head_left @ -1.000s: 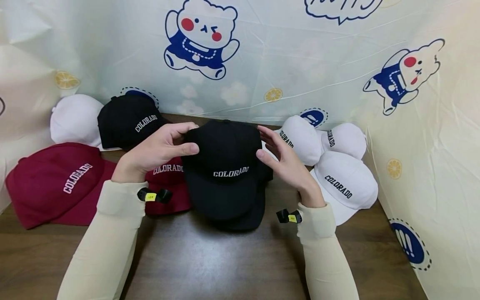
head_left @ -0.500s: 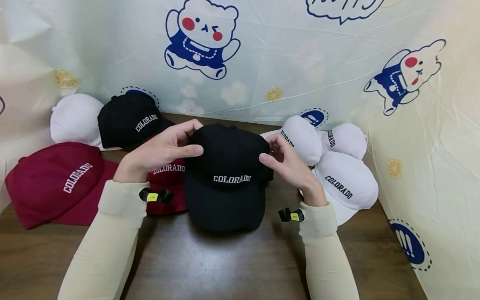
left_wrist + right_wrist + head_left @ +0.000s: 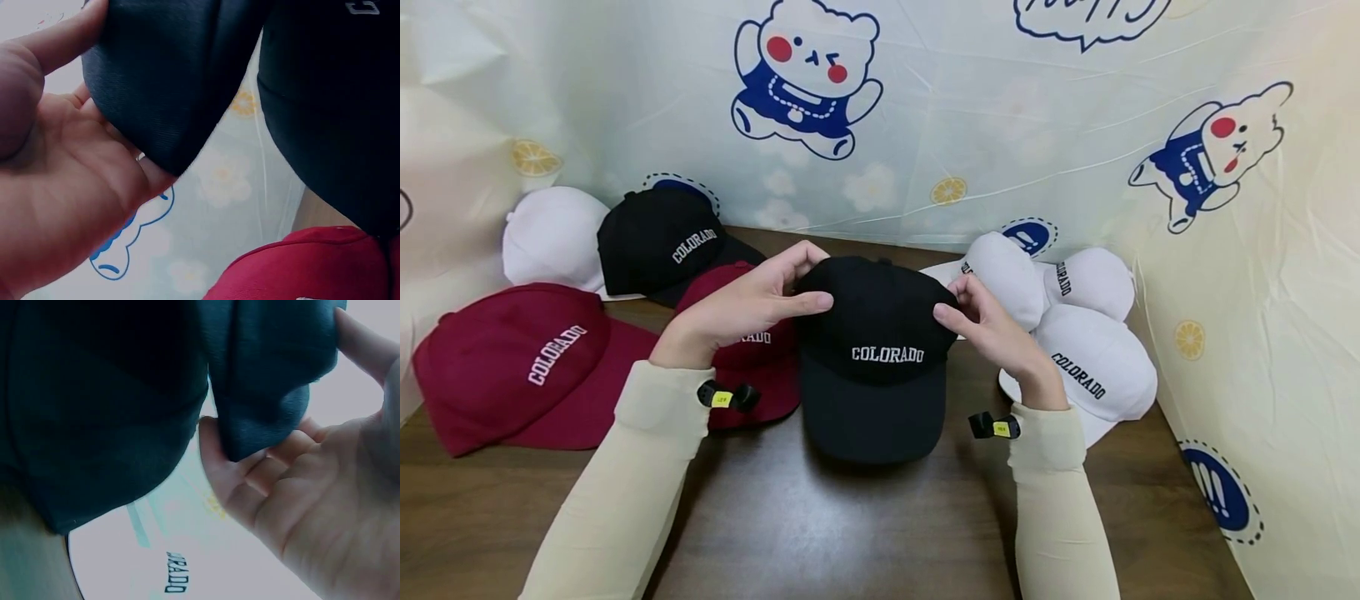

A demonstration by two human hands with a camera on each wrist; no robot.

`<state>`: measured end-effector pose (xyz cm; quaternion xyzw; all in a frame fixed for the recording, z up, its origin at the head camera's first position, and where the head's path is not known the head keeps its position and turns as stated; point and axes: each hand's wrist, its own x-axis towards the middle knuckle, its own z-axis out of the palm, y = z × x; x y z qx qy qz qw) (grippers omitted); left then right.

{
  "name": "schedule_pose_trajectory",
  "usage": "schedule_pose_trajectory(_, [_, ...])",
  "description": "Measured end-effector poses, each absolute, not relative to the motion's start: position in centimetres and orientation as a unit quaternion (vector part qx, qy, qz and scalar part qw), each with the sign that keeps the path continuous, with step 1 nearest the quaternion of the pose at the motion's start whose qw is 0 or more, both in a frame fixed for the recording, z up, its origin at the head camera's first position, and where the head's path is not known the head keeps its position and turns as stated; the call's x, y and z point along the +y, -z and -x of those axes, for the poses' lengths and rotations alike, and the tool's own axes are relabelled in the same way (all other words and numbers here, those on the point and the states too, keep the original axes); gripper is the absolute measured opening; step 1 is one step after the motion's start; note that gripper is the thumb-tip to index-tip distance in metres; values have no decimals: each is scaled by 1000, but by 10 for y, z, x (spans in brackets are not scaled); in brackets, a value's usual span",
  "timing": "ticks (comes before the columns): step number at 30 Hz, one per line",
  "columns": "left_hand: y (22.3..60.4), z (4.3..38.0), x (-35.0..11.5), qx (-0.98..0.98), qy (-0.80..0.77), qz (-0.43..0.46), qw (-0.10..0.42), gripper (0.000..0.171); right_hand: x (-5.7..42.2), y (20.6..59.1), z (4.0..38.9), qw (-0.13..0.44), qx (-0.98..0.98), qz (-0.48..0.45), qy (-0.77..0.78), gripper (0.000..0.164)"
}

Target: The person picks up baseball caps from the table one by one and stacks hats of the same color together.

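Two bare hands hold the black fabric baseball cap with white COLORADO lettering at the middle of the brown wood-grain table, brim toward the person. The left hand pinches one side of its crown, thumb outside and fingers behind the edge; the right hand has the other side in the same narrow grip. What has changed is beneath it: a second ago another black brim stuck out below and to the right, whereas now the head view shows a single brim outline, so the upper cap seems to have been settled squarely over a lower one. The black shape has also slid a little rightward, baring more of the maroon fabric cap beside it, while the white fabric cap with black lettering lies as it did, near the right forearm. For the work in hand, this suggests the nesting of the two black caps is nearly done; whether they are fully seated cannot be told, since the lower one is hidden from above.
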<state>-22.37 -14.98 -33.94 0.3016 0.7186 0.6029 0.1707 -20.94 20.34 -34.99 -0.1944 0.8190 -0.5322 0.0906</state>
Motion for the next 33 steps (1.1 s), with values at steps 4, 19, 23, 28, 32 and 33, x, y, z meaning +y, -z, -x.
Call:
schedule_pose_trajectory(4, [342, 225, -146, 732, -591, -287, 183, 36, 208, 351, 210, 115, 835, 187, 505, 23])
schedule_pose_trajectory(19, [364, 237, -142, 753, -560, -269, 216, 35, 213, 359, 214, 153, 861, 187, 446, 28])
schedule_pose_trajectory(23, [367, 238, -141, 759, -553, -258, 225, 36, 214, 361, 215, 161, 866, 183, 437, 28])
schedule_pose_trajectory(28, [369, 239, -141, 768, -543, -247, 234, 36, 214, 362, 215, 168, 870, 177, 428, 30])
schedule_pose_trajectory(32, [372, 240, -142, 778, -530, -238, 237, 35, 213, 364, 216, 174, 869, 176, 427, 31])
schedule_pose_trajectory(33, [372, 241, -142, 781, -527, -237, 237, 35, 213, 365, 217, 175, 869, 176, 427, 31])
